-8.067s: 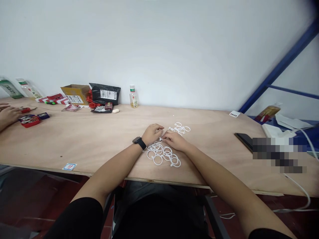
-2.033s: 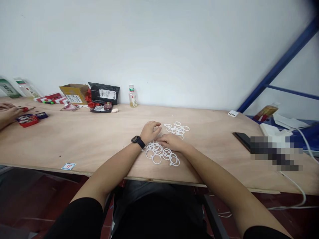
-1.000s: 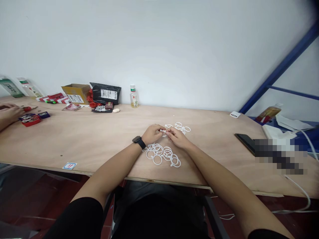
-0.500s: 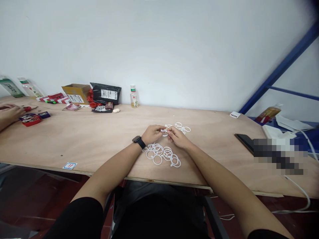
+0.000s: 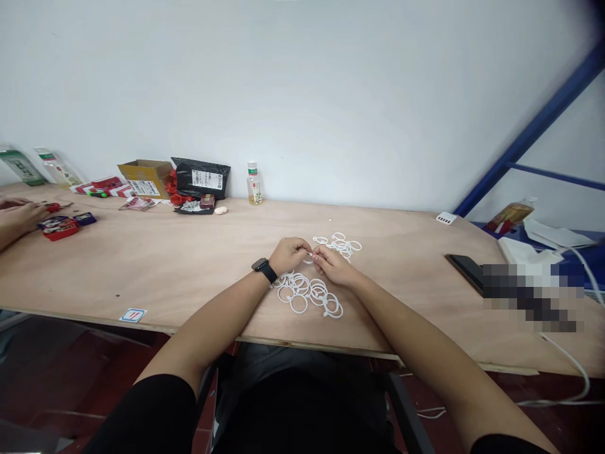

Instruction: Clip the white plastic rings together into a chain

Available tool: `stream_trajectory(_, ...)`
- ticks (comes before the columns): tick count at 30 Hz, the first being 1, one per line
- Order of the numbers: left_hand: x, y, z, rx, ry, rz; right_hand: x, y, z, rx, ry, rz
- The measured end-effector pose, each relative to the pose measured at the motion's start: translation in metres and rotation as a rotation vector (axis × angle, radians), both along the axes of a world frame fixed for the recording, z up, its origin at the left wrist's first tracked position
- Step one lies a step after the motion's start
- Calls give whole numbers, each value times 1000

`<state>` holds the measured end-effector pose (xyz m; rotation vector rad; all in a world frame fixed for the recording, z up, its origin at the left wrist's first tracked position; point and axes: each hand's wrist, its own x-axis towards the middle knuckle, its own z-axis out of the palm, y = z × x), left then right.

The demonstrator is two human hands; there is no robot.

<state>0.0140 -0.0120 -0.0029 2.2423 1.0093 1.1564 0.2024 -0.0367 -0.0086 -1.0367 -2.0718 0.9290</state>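
Note:
My left hand (image 5: 289, 253), with a black watch on the wrist, and my right hand (image 5: 333, 265) meet fingertip to fingertip over the wooden table (image 5: 189, 265). Both pinch one small white plastic ring (image 5: 309, 254) between them. A heap of several white rings (image 5: 307, 292) lies just below my hands, toward me. A second, smaller cluster of white rings (image 5: 341, 243) lies just beyond my right hand.
Another person's hand (image 5: 16, 217) works at the far left by red and blue small parts (image 5: 59, 227). A cardboard box (image 5: 144, 178), black parcel bag (image 5: 201, 178) and small bottle (image 5: 254, 184) stand by the wall. A dark phone (image 5: 466, 268) and white cable (image 5: 567, 359) lie right.
Two seconds ago my hands lay apart on the near heap. They have since come together, lifted a ring and now pinch it, slightly lower than half a second ago.

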Motion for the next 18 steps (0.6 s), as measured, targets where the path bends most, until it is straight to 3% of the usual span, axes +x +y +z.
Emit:
stream_trajectory(4, 0, 2, -2, 72, 2, 21, 3, 3, 4, 121, -70, -92)
stream_trajectory(7, -1, 4, -4, 117, 18, 75, 11, 10, 7, 223, -141, -299)
stream_trajectory(10, -3, 6, -5, 130, 33, 111, 18, 16, 5, 201, -126, -452)
stream_trajectory(12, -3, 7, -6, 132, 41, 121, 20, 17, 2, 162, -97, -392)
stream_trajectory(18, -2, 4, -3, 146, 45, 107, 3, 2, 0, 57, -117, 93)
